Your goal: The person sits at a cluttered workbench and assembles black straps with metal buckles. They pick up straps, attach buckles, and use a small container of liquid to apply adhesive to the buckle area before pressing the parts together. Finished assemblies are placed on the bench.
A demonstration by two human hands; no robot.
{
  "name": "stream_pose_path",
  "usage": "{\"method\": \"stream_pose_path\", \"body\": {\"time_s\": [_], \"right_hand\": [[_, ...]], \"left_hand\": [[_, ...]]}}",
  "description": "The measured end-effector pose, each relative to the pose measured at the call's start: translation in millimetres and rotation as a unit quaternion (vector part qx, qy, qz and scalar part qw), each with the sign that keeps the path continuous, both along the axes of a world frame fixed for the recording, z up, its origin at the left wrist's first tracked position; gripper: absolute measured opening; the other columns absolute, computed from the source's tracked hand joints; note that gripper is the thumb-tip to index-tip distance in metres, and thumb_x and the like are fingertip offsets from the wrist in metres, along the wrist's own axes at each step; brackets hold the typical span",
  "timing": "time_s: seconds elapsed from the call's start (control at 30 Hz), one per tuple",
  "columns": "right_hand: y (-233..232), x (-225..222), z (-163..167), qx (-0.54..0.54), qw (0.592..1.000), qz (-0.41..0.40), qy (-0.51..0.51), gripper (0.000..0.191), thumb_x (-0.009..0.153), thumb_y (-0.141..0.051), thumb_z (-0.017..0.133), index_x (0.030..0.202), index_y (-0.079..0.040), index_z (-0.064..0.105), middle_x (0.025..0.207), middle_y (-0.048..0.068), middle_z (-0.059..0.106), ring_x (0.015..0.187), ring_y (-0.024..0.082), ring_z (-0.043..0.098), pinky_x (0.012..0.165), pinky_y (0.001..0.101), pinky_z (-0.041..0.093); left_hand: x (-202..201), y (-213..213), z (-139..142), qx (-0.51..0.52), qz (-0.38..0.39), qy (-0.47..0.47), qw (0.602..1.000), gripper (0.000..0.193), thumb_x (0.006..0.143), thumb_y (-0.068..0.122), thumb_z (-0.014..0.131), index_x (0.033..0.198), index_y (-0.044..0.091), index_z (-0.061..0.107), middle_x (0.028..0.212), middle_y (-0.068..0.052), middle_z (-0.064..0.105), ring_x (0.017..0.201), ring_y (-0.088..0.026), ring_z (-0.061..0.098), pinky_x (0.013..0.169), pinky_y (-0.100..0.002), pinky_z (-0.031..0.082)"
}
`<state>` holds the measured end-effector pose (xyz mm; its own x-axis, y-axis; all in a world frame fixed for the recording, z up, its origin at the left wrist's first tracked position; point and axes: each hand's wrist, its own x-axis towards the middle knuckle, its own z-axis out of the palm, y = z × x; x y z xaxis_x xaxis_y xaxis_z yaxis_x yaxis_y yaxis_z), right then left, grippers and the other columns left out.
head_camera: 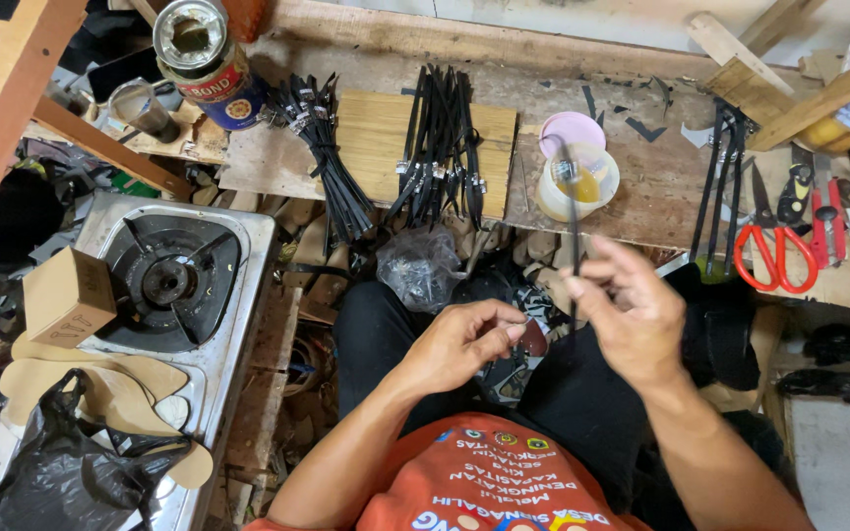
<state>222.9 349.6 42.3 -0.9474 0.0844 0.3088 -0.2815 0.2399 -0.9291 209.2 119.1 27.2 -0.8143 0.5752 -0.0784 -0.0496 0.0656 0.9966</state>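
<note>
Pinching a thin black strap near its lower end, the right hand holds it upright above the lap; the left hand nips what looks like a small buckle beside it. Light, limp stuff, best gripped close to the end.

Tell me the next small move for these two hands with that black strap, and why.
Probably bring the left hand across to the lower end of the black strap. The right hand pinches the strap upright, its lower end hangs beside the left fingertips, which pinch something too small to identify.
</note>
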Motion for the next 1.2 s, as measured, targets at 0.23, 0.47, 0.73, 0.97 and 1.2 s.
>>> {"method": "stream_pose_path", "body": {"time_s": [0.23, 0.47, 0.73, 0.97, 1.2], "right_hand": [[64, -54, -2, 0.038, 0.995, -0.095, -0.017, 0.05, 0.1, 0.002, 0.07, 0.146, 0.006, 0.052, 0.112, 0.015, 0.074, 0.092, 0.013, 0.071, 0.077, 0.0246, 0.058], [114, -99, -12, 0.017, 0.991, -0.13, 0.013, 0.048, 0.104, 0.003, 0.074, 0.147, 0.007, 0.053, 0.112, 0.012, 0.072, 0.093, 0.01, 0.068, 0.075, 0.0229, 0.056], [173, -118, -20, 0.002, 0.989, -0.142, 0.038, 0.047, 0.106, 0.006, 0.072, 0.148, 0.009, 0.05, 0.114, 0.013, 0.072, 0.094, 0.013, 0.07, 0.074, 0.0223, 0.054], [179, -132, -59, 0.069, 0.973, -0.195, -0.099, 0.048, 0.099, -0.001, 0.073, 0.144, 0.003, 0.057, 0.114, 0.011, 0.074, 0.09, 0.013, 0.071, 0.066, 0.0248, 0.057], [177, -120, -69, 0.083, 0.959, -0.208, -0.174, 0.054, 0.094, -0.002, 0.073, 0.144, 0.003, 0.056, 0.112, 0.015, 0.073, 0.083, 0.017, 0.071, 0.064, 0.0298, 0.057]], "left_hand": [[1, -4, -7, 0.015, 0.002, -0.033, 0.999, 0.027, 0.101, 0.021, 0.065, 0.117, -0.001, 0.07, 0.087, -0.002, 0.069, 0.077, -0.007, 0.063, 0.07, -0.024, 0.055], [0, -8, -11, -0.015, 0.016, -0.03, 0.999, 0.026, 0.1, 0.02, 0.065, 0.116, 0.001, 0.07, 0.086, -0.001, 0.07, 0.076, -0.007, 0.065, 0.069, -0.025, 0.055], [1, -11, -22, -0.002, 0.013, -0.047, 0.999, 0.025, 0.101, 0.018, 0.064, 0.118, 0.001, 0.069, 0.086, 0.0, 0.07, 0.078, -0.007, 0.065, 0.07, -0.025, 0.056], [2, -5, -23, 0.013, 0.008, -0.054, 0.998, 0.024, 0.102, 0.018, 0.064, 0.116, 0.001, 0.069, 0.085, 0.0, 0.068, 0.077, -0.006, 0.063, 0.07, -0.024, 0.054], [2, -11, -21, 0.003, 0.017, -0.062, 0.998, 0.025, 0.101, 0.019, 0.064, 0.118, 0.002, 0.069, 0.085, 0.001, 0.069, 0.078, -0.006, 0.063, 0.07, -0.024, 0.054]]}}
